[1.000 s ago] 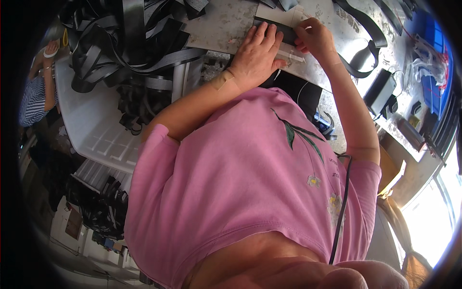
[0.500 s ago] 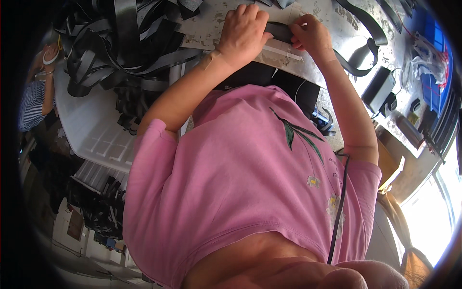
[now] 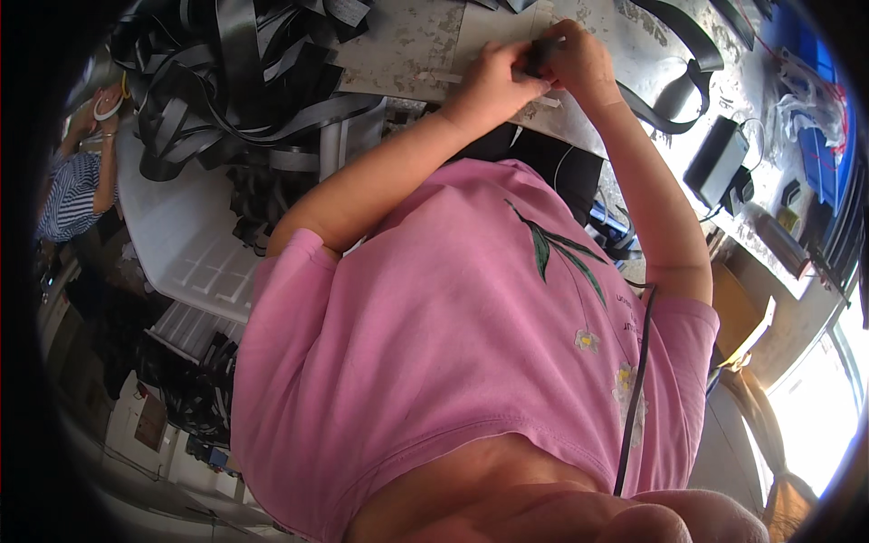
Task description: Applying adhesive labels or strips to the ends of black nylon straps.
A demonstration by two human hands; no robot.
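Close together over the worktable, both hands are on a black strap (image 3: 541, 56) that looks folded or bunched between them. My left hand (image 3: 498, 83) pinches at its near left side, fingertips close to the other hand. My right hand (image 3: 579, 65) has its fingers curled round the strap's right part. Beyond my right wrist, a curved length of black strap (image 3: 701, 90) lies on the table; whether it joins the held piece is hidden by the wrist. A large tangle of black straps (image 3: 231, 81) heaps up left of my left hand.
The worn metal worktable (image 3: 407, 50) runs across the top. A white plastic crate (image 3: 176, 231) stands at the left below the strap heap. At right lie a black box-shaped device (image 3: 715, 163) with a cable and a blue bin (image 3: 819, 163) with clear plastic. Another person's striped sleeve (image 3: 77, 199) shows far left.
My left hand has moved right and slightly nearer, up against my right hand. The strap, stretched between the hands before, is now bunched between them.
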